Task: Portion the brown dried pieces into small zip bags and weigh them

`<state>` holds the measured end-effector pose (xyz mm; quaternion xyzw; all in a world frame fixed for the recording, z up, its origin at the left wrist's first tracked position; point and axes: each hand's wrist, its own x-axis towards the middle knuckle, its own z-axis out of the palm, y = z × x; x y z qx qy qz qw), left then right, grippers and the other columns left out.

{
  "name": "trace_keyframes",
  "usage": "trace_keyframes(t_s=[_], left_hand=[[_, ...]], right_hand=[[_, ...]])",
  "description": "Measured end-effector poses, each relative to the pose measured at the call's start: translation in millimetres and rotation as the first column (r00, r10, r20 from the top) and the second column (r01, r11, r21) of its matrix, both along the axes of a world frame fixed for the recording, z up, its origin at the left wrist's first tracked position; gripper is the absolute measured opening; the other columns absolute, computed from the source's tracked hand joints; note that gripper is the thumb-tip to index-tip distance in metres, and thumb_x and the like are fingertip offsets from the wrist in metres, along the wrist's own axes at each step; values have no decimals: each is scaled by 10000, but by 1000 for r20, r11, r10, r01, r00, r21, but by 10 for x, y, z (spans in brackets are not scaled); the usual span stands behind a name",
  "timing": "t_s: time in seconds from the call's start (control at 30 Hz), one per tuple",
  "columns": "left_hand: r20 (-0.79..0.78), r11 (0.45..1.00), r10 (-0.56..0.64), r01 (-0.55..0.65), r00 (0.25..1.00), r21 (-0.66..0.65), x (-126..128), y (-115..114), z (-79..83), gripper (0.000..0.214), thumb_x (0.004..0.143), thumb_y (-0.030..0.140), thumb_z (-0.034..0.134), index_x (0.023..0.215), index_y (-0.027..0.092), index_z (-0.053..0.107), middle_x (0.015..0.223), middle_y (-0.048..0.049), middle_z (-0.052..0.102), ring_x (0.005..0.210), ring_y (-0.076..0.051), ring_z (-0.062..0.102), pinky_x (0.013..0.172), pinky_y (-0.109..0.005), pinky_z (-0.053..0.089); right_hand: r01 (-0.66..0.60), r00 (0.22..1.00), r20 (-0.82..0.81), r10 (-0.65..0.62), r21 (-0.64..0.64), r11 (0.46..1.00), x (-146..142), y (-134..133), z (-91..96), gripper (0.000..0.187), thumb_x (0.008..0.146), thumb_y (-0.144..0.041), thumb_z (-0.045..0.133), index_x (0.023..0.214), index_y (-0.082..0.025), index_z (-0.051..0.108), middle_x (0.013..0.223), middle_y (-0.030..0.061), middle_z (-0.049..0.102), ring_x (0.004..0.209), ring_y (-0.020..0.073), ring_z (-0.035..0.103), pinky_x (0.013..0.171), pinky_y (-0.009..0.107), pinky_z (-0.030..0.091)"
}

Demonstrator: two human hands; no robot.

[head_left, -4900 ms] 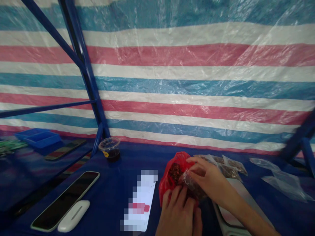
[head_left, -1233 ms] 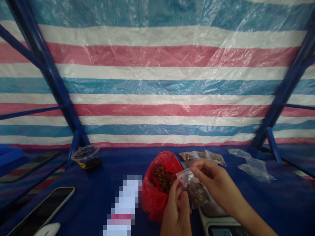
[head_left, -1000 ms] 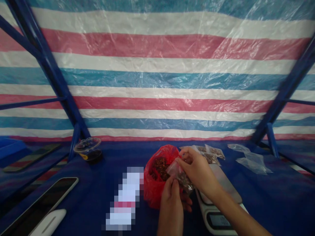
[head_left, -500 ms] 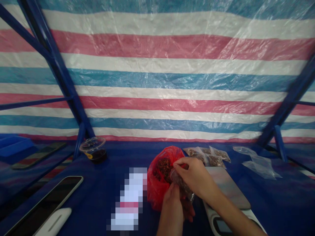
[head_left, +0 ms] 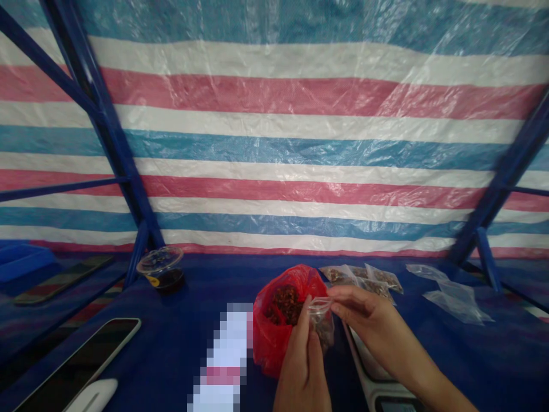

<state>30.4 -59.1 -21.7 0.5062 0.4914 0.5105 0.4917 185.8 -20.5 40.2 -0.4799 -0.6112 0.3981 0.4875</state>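
A small clear zip bag [head_left: 322, 327] with brownish dried bits inside is held upright between my hands. My left hand [head_left: 302, 366] grips its left side, fingers closed against it. At the bag's top right corner, the thumb and fingers of my right hand [head_left: 371, 320] pinch the zip edge. Just behind and left of them stands an open red plastic bag [head_left: 266, 352], its mouth showing reddish-brown dried flakes [head_left: 288, 303]. A kitchen scale [head_left: 364, 355] lies partly under my right hand and forearm, its display cut off by the lower edge.
Several filled zip bags [head_left: 381, 277] lie behind the scale, with flat unfilled ones [head_left: 458, 303] farther right. On the left are a lidded tub of dark contents [head_left: 165, 274], a phone [head_left: 86, 360], a white device [head_left: 92, 396] and a blue tray [head_left: 26, 260]. A pixelated strip [head_left: 227, 357] is unreadable.
The small bag has gone from tilted over the red bag's mouth to upright in front of it. My right hand has shifted right, onto its top edge. The view has tipped up slightly.
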Motion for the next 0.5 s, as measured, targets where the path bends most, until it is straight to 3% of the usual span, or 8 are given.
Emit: trace_keyframes(t_s=[0.07, 0.13, 0.23, 0.37, 0.5], left_hand=[[-80, 993, 37, -28, 996, 113, 25, -21, 39, 558, 1076, 449, 424, 1549, 190, 567, 1559, -129, 612, 1426, -271, 578, 1194, -387, 438], [-158, 986, 27, 0, 987, 166, 57, -32, 75, 556, 1080, 410, 391, 1563, 187, 552, 1638, -121, 529, 1495, -277, 510, 1212, -400, 428], [-257, 978, 6, 48, 967, 204, 68, -53, 112, 559, 1083, 375, 365, 1595, 201, 505, 1626, -136, 536, 1453, -275, 557, 1154, -396, 492], [-322, 966, 3, 81, 947, 247, 28, -98, 122, 528, 1077, 313, 372, 1573, 220, 526, 1527, -139, 618, 1382, -256, 618, 1102, -378, 539], [-358, 958, 12, 92, 933, 271, 1, -122, 78, 499, 1066, 293, 402, 1530, 215, 570, 1479, -151, 646, 1322, -259, 660, 1055, -380, 576]], right_hand=[[21, 1000, 18, -21, 19, 1000, 81, -77, 21, 239, 840, -433, 746, 981, -253, 813, 1004, 51, 851, 959, 263, 806, 880, 346, 644], [77, 994, 76, -81, 54, 996, 178, -146, 56, 230, 833, -468, 757, 917, -264, 821, 933, 44, 847, 908, 262, 803, 853, 334, 644], [198, 970, 124, -208, 83, 977, 411, -196, 109, 284, 776, -530, 769, 833, -256, 818, 809, 55, 827, 776, 264, 784, 749, 328, 648], [303, 936, 196, -293, -21, 953, 829, -157, 43, 308, 693, -532, 758, 790, -246, 820, 720, 76, 814, 623, 271, 743, 571, 341, 600], [410, 840, 372, -394, 39, 911, 1063, -111, -151, 269, 684, -474, 690, 753, -248, 819, 745, 74, 821, 702, 298, 760, 630, 372, 585]])
